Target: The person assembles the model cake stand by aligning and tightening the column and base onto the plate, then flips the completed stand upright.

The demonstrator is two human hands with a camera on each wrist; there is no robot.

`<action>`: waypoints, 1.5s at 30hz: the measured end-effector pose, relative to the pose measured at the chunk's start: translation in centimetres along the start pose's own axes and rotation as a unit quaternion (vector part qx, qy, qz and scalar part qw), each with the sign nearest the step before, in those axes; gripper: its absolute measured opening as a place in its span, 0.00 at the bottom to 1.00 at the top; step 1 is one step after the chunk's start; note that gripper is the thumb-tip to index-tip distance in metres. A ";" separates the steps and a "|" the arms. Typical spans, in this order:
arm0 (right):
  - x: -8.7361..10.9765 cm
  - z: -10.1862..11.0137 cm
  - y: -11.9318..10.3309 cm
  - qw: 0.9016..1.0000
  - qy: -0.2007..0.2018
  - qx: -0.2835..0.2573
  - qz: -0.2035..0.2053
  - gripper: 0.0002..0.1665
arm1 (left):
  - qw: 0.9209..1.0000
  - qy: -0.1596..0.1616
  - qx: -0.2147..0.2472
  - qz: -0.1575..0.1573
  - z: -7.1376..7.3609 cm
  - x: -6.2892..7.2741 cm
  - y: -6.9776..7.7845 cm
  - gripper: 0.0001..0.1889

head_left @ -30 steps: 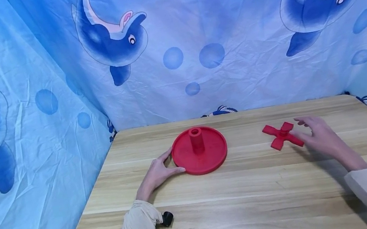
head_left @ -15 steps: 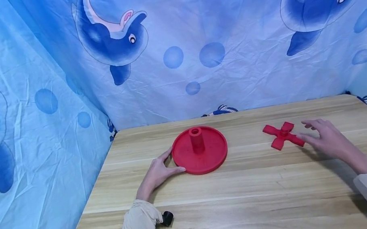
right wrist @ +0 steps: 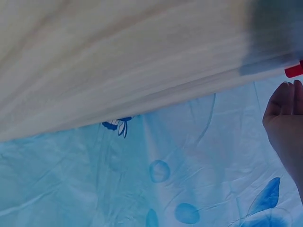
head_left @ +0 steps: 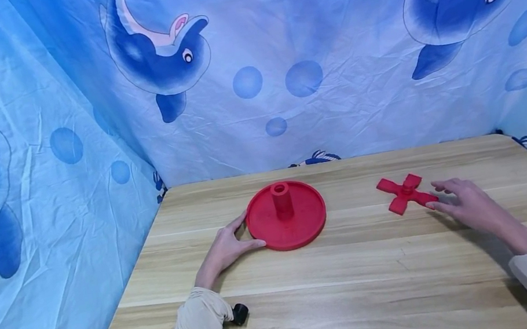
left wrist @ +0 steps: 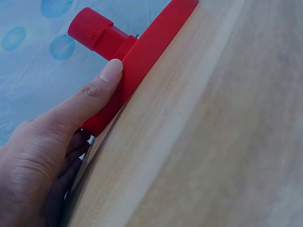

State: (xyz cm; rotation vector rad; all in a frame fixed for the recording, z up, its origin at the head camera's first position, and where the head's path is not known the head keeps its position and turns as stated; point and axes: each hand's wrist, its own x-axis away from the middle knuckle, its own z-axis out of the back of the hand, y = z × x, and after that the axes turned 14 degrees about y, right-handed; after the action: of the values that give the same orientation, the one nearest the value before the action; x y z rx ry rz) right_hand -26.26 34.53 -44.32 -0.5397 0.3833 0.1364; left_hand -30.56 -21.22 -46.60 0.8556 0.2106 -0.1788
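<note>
A red round base (head_left: 307, 218) with a raised rim lies on the table, a hollow post (head_left: 283, 203) standing upright at its middle. My left hand (head_left: 223, 251) grips the base's left edge. In the left wrist view the thumb (left wrist: 97, 87) presses the rim, and the other fingers are partly hidden beyond the edge. To the right lies a flat red cross-shaped piece (head_left: 400, 205) with a short round peg at its centre. My right hand (head_left: 475, 209) hovers beside its near right arm, thumb and fingers apart, the thumb tip right at the arm's end.
The wooden table (head_left: 320, 307) carries both red parts toward its far half. A blue dolphin-print cloth (head_left: 365, 111) hangs behind it and at both sides. A small black object (head_left: 239, 314) sits at the left sleeve cuff.
My right hand has drawn back slightly to the right, then lowered toward the near arm of the cross-shaped piece. The left hand and the round base have stayed still.
</note>
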 end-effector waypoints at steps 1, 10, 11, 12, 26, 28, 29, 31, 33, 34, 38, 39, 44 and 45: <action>0.0 -0.1 0.1 1.000 0.001 0.002 0.002 0.42 | 1.000 0.000 0.001 0.001 0.0 0.0 0.0 0.54; 0.1 -0.7 1.0 1.000 0.003 0.010 0.018 0.39 | 1.000 0.002 0.004 0.007 -0.1 -0.1 0.3 0.54; 0.1 -0.8 1.1 1.000 0.004 0.012 0.021 0.38 | 1.000 0.002 0.004 0.008 -0.1 -0.1 0.3 0.54; 0.1 -0.8 1.2 1.000 0.005 0.013 0.022 0.37 | 1.000 0.002 0.004 0.008 -0.1 -0.1 0.3 0.54; 0.0 -2.0 1.7 0.999 0.030 0.025 0.021 0.30 | 1.000 0.002 -0.004 0.010 -0.2 -0.1 0.4 0.54; 0.0 -2.2 1.8 0.999 0.039 0.024 0.028 0.29 | 1.000 0.003 -0.004 0.010 -0.2 -0.1 0.4 0.54; 0.0 -2.2 1.8 0.998 0.044 0.024 0.033 0.28 | 1.000 0.003 -0.004 0.009 -0.2 -0.1 0.4 0.54; 0.0 -2.3 1.8 0.998 0.051 0.021 0.039 0.26 | 1.000 0.003 -0.003 0.006 -0.2 -0.1 0.4 0.54; 0.1 -2.4 1.8 0.998 0.054 0.017 0.041 0.25 | 1.000 0.004 -0.004 0.004 -0.2 -0.1 0.3 0.54; 0.1 -2.4 1.8 0.998 0.055 0.015 0.041 0.25 | 1.000 0.004 -0.004 0.002 -0.2 -0.1 0.3 0.54; 0.3 -2.5 1.6 0.997 0.062 0.009 0.041 0.24 | 1.000 0.006 -0.004 0.001 -0.2 0.0 0.1 0.54; 0.3 -2.5 1.5 0.997 0.065 0.009 0.042 0.23 | 1.000 0.005 -0.004 0.001 -0.2 0.0 0.1 0.54; 0.4 -2.5 1.2 0.996 0.075 0.008 0.046 0.22 | 1.000 0.002 -0.003 0.001 -0.2 0.0 0.0 0.55; 0.5 -2.5 1.1 0.996 0.073 0.007 0.043 0.23 | 1.000 0.002 -0.002 0.001 -0.2 0.0 0.0 0.55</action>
State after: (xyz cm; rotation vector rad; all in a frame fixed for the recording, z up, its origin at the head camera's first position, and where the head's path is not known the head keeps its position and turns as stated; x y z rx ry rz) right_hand -26.86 34.22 -46.99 -0.5199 0.5494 0.1782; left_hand -30.58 -21.10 -46.72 0.8525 0.2126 -0.1745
